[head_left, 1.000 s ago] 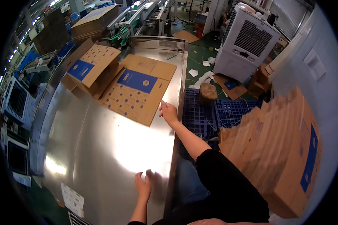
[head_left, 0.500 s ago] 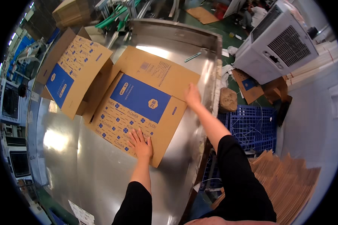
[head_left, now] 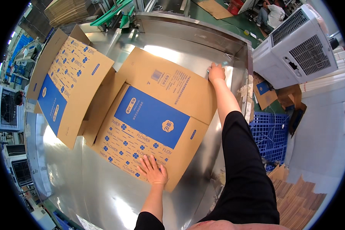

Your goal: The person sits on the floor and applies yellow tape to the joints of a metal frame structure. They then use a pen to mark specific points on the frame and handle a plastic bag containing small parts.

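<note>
A printed brown and blue cardboard box [head_left: 153, 115] lies flat on the metal table, one flap spread toward the far side. My left hand [head_left: 154, 171] rests open on its near printed panel, fingers spread. Beyond the box's right corner, my right hand [head_left: 217, 72] is closed over a slim green tool [head_left: 225, 63] that looks like a box cutter; most of it is hidden under the fingers. To the left stands a second box [head_left: 71, 88] of the same print, partly opened out, its flaps raised. It touches or overlaps the flat one.
A raised metal rim [head_left: 191, 28] bounds the table [head_left: 103, 180]. Right of it are a white air cooler [head_left: 301, 50], a blue plastic pallet [head_left: 271, 134] and stacked cardboard [head_left: 295, 199]. Green machine parts [head_left: 113, 15] stand at the back. A person [head_left: 272, 15] sits far off.
My right hand has left the box's flap edge and moved farther away onto the green tool, closing over it. My left hand stays on the panel. The whole view has shifted slightly.
</note>
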A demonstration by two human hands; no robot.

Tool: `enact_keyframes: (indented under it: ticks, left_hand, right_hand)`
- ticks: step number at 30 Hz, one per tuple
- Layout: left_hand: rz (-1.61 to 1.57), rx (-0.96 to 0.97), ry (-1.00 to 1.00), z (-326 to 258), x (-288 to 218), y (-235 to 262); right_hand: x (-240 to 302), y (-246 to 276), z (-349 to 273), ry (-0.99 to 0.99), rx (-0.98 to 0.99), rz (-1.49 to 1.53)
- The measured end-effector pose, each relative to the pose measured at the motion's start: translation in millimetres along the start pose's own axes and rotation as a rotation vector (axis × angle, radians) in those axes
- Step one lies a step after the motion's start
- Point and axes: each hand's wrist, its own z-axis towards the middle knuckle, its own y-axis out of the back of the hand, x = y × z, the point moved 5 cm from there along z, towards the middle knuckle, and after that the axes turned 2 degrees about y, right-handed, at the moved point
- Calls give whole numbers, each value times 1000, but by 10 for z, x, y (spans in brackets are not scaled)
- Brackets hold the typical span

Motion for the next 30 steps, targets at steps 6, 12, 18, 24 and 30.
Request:
enact_keyframes:
  ticks: [6,12,18,24,30]
  left_hand:
    - [-23,-34,-9,-63,-21,-15]
    - [-75,-109,-69,-2,60,135]
    - [-198,-133,-126,-205,235,24]
    - [-1640,63,129,-1974,603,434]
    - [-1660,-169,216,-4182,1863,1273]
  right_hand:
    - [-302,-148,-297,-37,37,62]
    - [-454,92,-961,136,-215,334]
    - [53,-79,-2718,194,244,1247]
    - [661,108,-5766,353,1183,1275]
    - [1047,870,-8364,505,1465,1209]
